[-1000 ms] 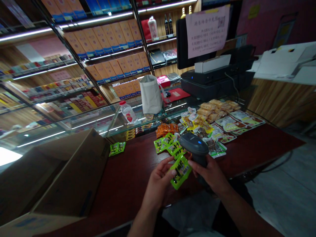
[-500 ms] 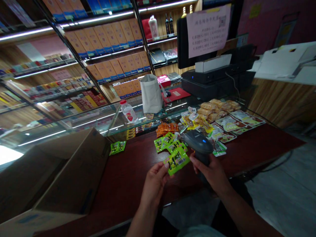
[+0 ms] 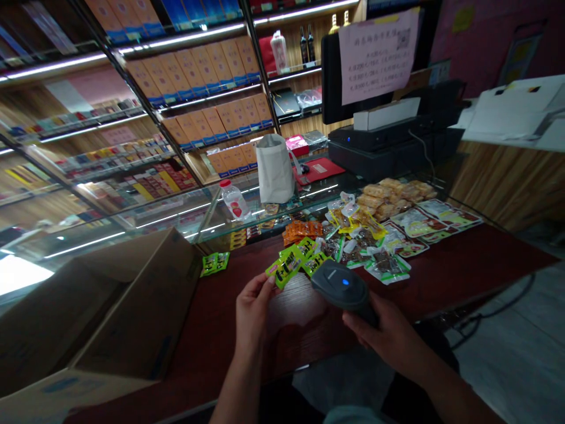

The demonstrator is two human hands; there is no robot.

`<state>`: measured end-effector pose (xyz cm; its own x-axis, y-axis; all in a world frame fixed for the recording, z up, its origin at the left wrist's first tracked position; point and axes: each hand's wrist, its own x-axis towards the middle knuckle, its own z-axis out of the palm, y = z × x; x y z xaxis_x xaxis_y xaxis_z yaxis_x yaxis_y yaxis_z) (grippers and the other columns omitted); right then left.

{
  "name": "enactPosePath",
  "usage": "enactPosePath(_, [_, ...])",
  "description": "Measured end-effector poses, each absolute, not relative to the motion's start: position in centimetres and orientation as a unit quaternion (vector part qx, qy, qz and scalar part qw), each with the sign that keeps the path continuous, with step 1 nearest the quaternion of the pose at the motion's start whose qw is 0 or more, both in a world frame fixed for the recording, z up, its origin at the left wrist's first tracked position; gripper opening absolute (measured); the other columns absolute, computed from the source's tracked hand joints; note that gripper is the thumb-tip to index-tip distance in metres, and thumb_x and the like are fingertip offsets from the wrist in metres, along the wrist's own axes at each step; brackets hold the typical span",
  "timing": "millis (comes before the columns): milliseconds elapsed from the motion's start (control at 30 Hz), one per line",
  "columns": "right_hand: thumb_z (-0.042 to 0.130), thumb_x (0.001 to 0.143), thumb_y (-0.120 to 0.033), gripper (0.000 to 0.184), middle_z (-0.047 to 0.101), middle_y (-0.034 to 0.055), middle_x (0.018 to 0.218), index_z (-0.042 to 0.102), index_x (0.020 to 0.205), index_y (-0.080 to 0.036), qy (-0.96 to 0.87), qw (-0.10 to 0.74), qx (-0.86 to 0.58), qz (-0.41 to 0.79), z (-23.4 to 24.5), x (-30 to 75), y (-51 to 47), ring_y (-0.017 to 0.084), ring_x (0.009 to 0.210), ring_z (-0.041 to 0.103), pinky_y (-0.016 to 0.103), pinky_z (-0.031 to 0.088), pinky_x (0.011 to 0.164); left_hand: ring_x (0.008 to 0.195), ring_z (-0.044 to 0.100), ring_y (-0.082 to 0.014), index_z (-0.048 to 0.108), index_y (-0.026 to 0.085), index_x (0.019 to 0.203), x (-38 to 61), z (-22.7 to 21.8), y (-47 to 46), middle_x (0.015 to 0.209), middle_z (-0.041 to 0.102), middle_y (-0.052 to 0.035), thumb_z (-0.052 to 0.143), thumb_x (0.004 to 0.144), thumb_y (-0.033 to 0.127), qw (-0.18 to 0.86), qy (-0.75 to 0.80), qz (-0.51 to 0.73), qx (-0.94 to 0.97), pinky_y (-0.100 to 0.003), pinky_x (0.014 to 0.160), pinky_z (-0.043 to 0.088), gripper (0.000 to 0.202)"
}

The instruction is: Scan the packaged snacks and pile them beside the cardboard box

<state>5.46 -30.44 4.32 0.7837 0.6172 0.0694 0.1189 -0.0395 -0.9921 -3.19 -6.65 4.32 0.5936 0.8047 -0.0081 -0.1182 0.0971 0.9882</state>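
Note:
Between thumb and fingers, my left hand (image 3: 255, 309) pinches a green snack packet (image 3: 285, 266) by its lower left corner, above the dark red counter (image 3: 216, 318). My right hand (image 3: 386, 330) is wrapped round the handle of a dark grey barcode scanner (image 3: 339, 284), whose blue light is on. The scanner head is tilted and points left, a little right of the packet and apart from it. More green packets (image 3: 312, 262) lie just behind. Orange packets (image 3: 302, 231) and clear bags with green edges (image 3: 387, 265) lie further back.
An open cardboard box (image 3: 132, 306) stands at the left, with two green packets (image 3: 215, 263) beside it. Behind are a bottle (image 3: 233, 201), a white paper bag (image 3: 274, 171) and a monitor (image 3: 331, 76). Tan snack packs (image 3: 384, 197) and flat pouches (image 3: 419, 224) lie at right.
My left hand has moved left with the green packet, now tilted the other way. The scanner has come left and lower, and its head is turned further left.

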Motion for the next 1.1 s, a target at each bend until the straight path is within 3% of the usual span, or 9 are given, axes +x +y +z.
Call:
enactPosePath(333, [0.062,0.088,-0.049,0.035,0.062,-0.0001,0.059,0.067,0.108,-0.021,-0.330,0.566,-0.731,0.191,4.7,5.6,-29.9,0.018,0.048,0.056,0.025,0.044,0.045,0.077,0.068,-0.0144,0.076,0.014,0.092,-3.4,4.0,-6.5,0.093,0.075,-0.0064,0.085,0.064,0.039,0.674,0.305,0.349,0.575,-0.024,0.070,0.056,0.039])
enactPosePath(433, [0.059,0.090,-0.048,0.037,0.067,0.0029,0.071,0.064,0.113,-0.019,-0.350,0.553,-0.733,0.186,5.1,5.7,-29.7,0.018,0.055,0.059,0.026,0.047,0.051,0.074,0.068,-0.0142,0.075,0.013,0.091,-3.4,3.9,-6.4,0.091,0.075,-0.0063,0.085,0.063,0.038,0.676,0.316,0.351,0.566,-0.025,0.069,0.056,0.039])
enactPosePath(533, [0.058,0.090,-0.048,0.036,0.069,0.0044,0.077,0.065,0.112,-0.019,-0.359,0.547,-0.739,0.161,5.3,5.8,-29.3,0.020,0.061,0.061,0.029,0.050,0.057,0.073,0.068,-0.0146,0.074,0.013,0.090,-3.3,3.9,-6.4,0.090,0.075,-0.0061,0.086,0.062,0.037,0.682,0.320,0.354,0.554,-0.025,0.069,0.056,0.039])
enactPosePath(700, [0.058,0.089,-0.052,0.036,0.061,-0.0001,0.059,0.066,0.104,-0.020,-0.338,0.549,-0.743,0.181,4.6,5.8,-28.7,0.019,0.050,0.056,0.027,0.045,0.048,0.073,0.068,-0.0133,0.074,0.011,0.088,-3.3,3.4,-5.9,0.089,0.074,-0.0060,0.087,0.062,0.031,0.704,0.317,0.352,0.529,-0.024,0.067,0.057,0.035])
enactPosePath(867, [0.061,0.085,-0.054,0.036,0.055,-0.0031,0.050,0.065,0.098,-0.020,-0.300,0.557,-0.744,0.216,3.7,6.2,-28.6,0.017,0.043,0.052,0.026,0.041,0.042,0.060,0.065,-0.0105,0.068,0.009,0.078,-4.4,2.2,-1.9,0.074,0.070,-0.0045,0.072,0.073,0.003,0.725,0.416,0.398,0.379,-0.024,0.062,0.058,0.008])
enactPosePath(1100, [0.058,0.086,-0.055,0.035,0.056,-0.0042,0.053,0.058,0.091,-0.020,-0.253,0.561,-0.742,0.265,3.1,6.8,-28.9,0.015,0.047,0.054,0.025,0.044,0.046,0.054,0.060,-0.0043,0.059,0.010,0.075,-5.9,3.2,8.8,0.067,0.061,0.0015,0.051,0.087,-0.006,0.663,0.492,0.490,0.280,-0.014,0.056,0.055,0.021])
